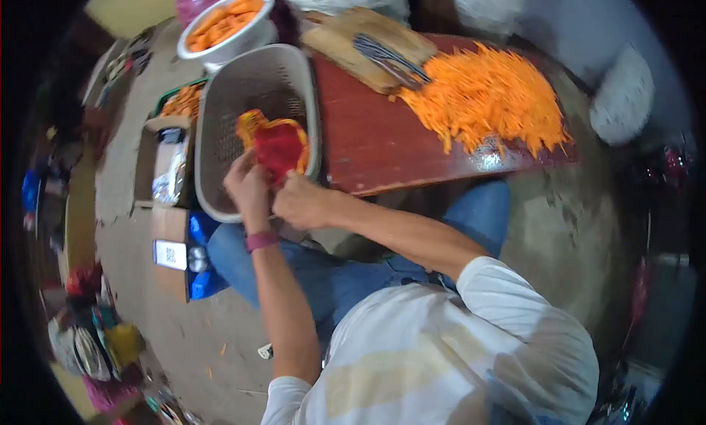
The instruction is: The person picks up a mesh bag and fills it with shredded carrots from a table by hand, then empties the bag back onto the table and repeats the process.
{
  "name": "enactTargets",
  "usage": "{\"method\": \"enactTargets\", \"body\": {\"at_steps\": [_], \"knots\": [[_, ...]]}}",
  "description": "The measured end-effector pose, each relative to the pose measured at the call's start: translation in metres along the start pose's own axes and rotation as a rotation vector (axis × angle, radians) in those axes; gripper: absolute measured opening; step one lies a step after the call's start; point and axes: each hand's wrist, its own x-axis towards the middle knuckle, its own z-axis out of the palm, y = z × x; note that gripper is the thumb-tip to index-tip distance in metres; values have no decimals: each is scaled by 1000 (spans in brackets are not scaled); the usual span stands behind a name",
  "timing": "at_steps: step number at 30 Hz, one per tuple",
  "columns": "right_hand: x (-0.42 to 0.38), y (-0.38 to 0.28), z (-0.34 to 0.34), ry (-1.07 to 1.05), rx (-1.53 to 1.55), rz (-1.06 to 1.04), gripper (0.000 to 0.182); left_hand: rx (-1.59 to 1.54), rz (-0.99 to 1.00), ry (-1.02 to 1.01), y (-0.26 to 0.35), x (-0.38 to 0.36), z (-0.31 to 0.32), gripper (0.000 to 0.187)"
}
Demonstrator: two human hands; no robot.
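A red cloth [280,150] with a yellow-orange patterned border hangs between my two hands, over the grey-brown plastic basket [204,156]. My left hand [248,186] pinches its lower left side, wrist turned up. At its lower right edge my right hand [300,202] is closed in a fist around the cloth. The basket's perforated inside shows behind the cloth. To the right is a reddish-brown board [360,149] bearing a wide heap of shredded carrot [493,98].
A wooden cutting board [334,46] lies at the back with a dark metal tool [390,57] on it. Behind the basket stands a white bowl [263,37] of peeled carrots [226,19]. Left of the basket are cardboard boxes [145,156] and a green-rimmed container [165,98] of orange pieces.
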Motion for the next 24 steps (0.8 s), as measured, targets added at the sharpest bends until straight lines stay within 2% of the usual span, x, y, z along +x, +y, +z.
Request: {"method": "enactTargets", "body": {"at_steps": [1,2,4,5,6,8,9,12,13,14,15,16,17,18,19,20,22,24], "knots": [[-2,-7,7,-33,-1,9,9,-62,-10,-12,-12,-4,-6,43],[-6,-14,4,-23,43,7,10,6,22,-17,-10,-11,-9,44],[-13,-28,7,-66,15,13,11,-3,162,-90,-44,-11,-21,44],[-13,-30,4,-114,27,18,13,-11,51,-128,-30,-22,-23,43],[-14,-33,0,-161,43,16,15,19,23,-138,-17,-30,-22,45],[-32,-43,2,143,-42,12,17,42,155,-116,-36,-19,-29,48],[-41,-44,-5,295,-84,-5,20,6,124,-129,-25,-24,-26,50],[-96,-53,-45,483,212,33,27,23,51,-118,-14,-31,-18,50],[-125,-52,-45,490,277,111,26,89,14,-144,-18,-30,-22,48],[-160,-46,-40,500,342,193,26,206,205,-125,-25,-29,-23,48],[-196,-38,-34,372,621,441,16,322,400,-109,-34,-28,-22,47],[-229,-38,-38,367,810,887,16,434,600,-93,-39,-28,-20,46],[-266,-25,-30,527,1178,1191,12,498,475,-128,-20,-43,-16,46],[-297,-17,-30,905,1486,1295,14,534,510,-127,-14,-49,-12,45],[-323,-13,-42,1229,1767,1186,21,572,543,-126,-10,-53,-7,45],[-361,5,-26,1357,2049,1059,28,615,574,-127,-9,-57,-6,45],[-370,13,-36,1602,1871,1180,33,626,625,-143,-13,-54,-4,44],[-358,34,-45,1649,1830,1172,36,689,616,-152,-15,-51,-4,44]]}}
